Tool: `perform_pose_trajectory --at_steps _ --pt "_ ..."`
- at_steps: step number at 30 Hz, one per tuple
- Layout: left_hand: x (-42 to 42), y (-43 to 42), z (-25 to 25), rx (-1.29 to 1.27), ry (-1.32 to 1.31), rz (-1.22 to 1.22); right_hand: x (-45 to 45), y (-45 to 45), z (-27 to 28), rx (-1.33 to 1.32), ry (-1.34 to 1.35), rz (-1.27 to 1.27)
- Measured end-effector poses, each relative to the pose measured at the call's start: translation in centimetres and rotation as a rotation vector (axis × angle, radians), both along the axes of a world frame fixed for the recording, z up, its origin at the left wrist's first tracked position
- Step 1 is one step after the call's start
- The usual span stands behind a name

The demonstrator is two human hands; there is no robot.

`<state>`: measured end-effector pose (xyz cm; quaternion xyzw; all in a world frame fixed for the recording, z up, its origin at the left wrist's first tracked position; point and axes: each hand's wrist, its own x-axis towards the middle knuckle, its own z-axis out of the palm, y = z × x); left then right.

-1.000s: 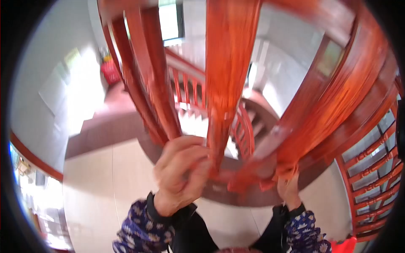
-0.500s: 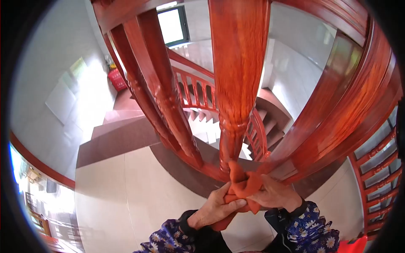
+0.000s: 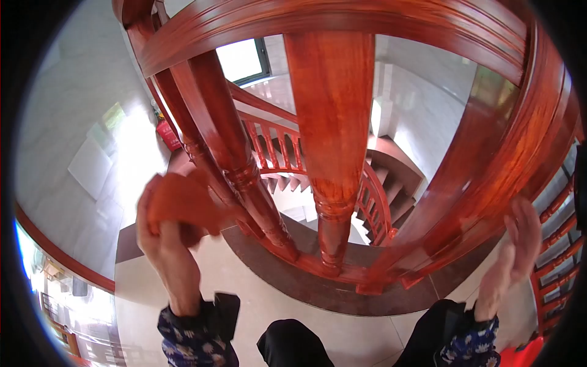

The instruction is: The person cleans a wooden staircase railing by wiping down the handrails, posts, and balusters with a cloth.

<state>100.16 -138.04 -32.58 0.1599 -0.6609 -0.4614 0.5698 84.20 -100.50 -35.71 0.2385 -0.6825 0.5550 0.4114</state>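
My left hand [image 3: 165, 244] is raised on the left side, its fingers closed on an orange cloth [image 3: 186, 200] that is blurred by motion. Behind the cloth stand the turned wooden balusters [image 3: 238, 165] on the left. My right hand [image 3: 516, 248] is held up at the right near the curved wooden railing [image 3: 483, 202], fingers stretched out and slightly blurred, with nothing in it. Between my hands stands a broad reddish-brown baluster [image 3: 330, 122], its foot on the lower rail. A glossy handrail [image 3: 342, 17] runs across the top.
Beyond the balusters a spiral stair [image 3: 400, 183] winds down. Pale floor tiles [image 3: 226, 293] and a dark curved edge border the railing. A red box [image 3: 168, 134] stands by the wall at left, and a red item [image 3: 523, 353] lies at lower right. My knees show below.
Both hands were together on the cloth at the foot of the middle baluster. Now the left hand has carried the cloth up and left, while the right hand has let go and moved right.
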Motion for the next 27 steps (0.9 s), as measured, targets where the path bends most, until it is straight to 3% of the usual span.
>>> perform_pose_trajectory --at_steps 2,3,4,5,7,8,9,11,17,19,21,22,24,25,27 --pt "-2.5 -0.1 1.7 -0.115 0.123 0.146 -2.8 -1.2 -1.6 -0.01 -0.044 0.053" --pt "-3.7 0.1 2.3 -0.042 0.202 0.076 -4.0 -1.7 -2.9 -0.045 -0.086 0.128" --pt "-4.5 -0.3 2.4 -0.065 0.173 -0.008 -3.5 -2.1 -2.7 0.072 -0.263 0.229" --pt "-5.2 -0.9 2.0 -0.087 0.144 -0.089 -3.5 -2.0 -5.6 -0.062 -0.497 0.194" --pt "-6.1 -1.8 -0.2 -0.087 -0.052 -0.327 -4.1 -2.7 -6.3 0.018 -0.453 0.094" --pt "-7.8 -2.4 -1.1 -0.507 -0.145 -0.022 -4.5 -2.8 -6.3 0.018 -0.446 0.098" --pt "-8.3 -2.5 -1.9 -0.507 -0.143 -0.019 -4.7 -3.0 -6.6 -0.025 -0.422 0.122" --pt "-8.0 -2.1 -4.2 -0.292 -0.064 -0.245 -4.8 -3.0 -7.4 -0.063 -0.397 0.151" --pt "-9.2 -2.0 -13.6 -0.334 -0.089 -0.043 -5.9 -2.0 -9.2 -0.225 -0.365 0.16" --pt "-9.0 -2.4 -17.9 -0.249 -0.154 0.01 -5.5 -2.5 -8.2 -0.247 -0.378 0.266" --pt "-8.7 -2.1 -21.8 0.085 -0.116 -0.2 -4.7 -3.5 -7.1 -0.375 -0.413 0.351" --pt "-8.7 -2.6 -24.2 0.1 -0.107 -0.195 -4.7 -3.8 -6.9 -0.39 -0.37 0.347" --pt "-8.6 -3.8 -28.4 0.348 -0.115 -0.441 -5.2 -4.0 -6.9 -0.41 -0.362 0.343" --pt "-8.0 -4.0 -28.2 0.367 -0.109 -0.441 -5.3 -3.8 -7.1 -0.441 -0.362 0.335" --pt "-7.0 -4.8 -27.4 0.665 -0.333 -0.588 -5.3 -3.5 -7.3 -0.421 -0.385 0.321"
